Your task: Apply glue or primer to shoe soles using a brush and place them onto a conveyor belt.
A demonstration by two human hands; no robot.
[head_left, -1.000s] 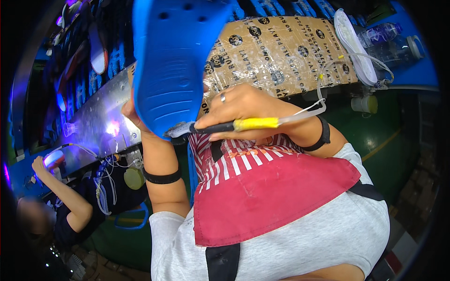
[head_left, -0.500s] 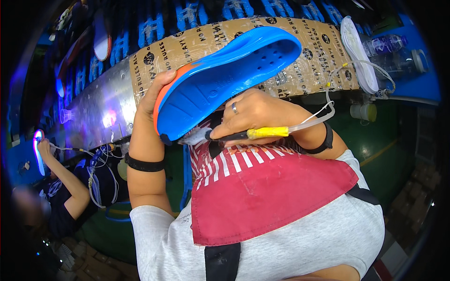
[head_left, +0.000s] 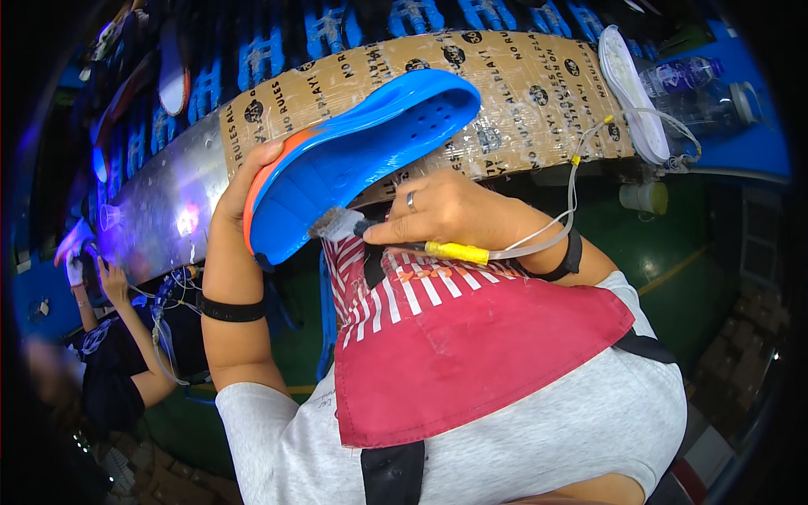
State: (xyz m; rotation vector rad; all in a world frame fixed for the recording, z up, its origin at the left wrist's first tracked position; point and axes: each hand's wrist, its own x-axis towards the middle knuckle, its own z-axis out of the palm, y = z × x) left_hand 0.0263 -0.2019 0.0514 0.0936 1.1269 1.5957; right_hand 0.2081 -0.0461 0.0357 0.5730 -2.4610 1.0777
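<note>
In my left hand (head_left: pixel 245 187) is a blue shoe sole (head_left: pixel 324 172) with an orange heel edge. The fingers wrap its heel end, and its hollow inner side is tilted toward me. Holes dot the far toe end. A brush (head_left: pixel 337 224) with a black handle and yellow sleeve is gripped in my right hand (head_left: pixel 446 212), which wears a ring. Its bristles meet the sole's near rim by the heel. From the yellow sleeve, a clear tube (head_left: pixel 539 246) runs off to the right.
Printed cardboard (head_left: pixel 539 101) covers the bench beneath the sole. To the right lie a white sole (head_left: pixel 629 88) and clear plastic bottles (head_left: pixel 690 101). A rack with blue holders (head_left: pixel 332 25) and soles runs along the back. At left, a co-worker's hands (head_left: pixel 112 282) handle a shoe part.
The blue sole has moved left and slightly nearer, its toe end lower. My right hand shifted left, bringing the bristles up onto the sole's near rim. The co-worker's second hand has come into view.
</note>
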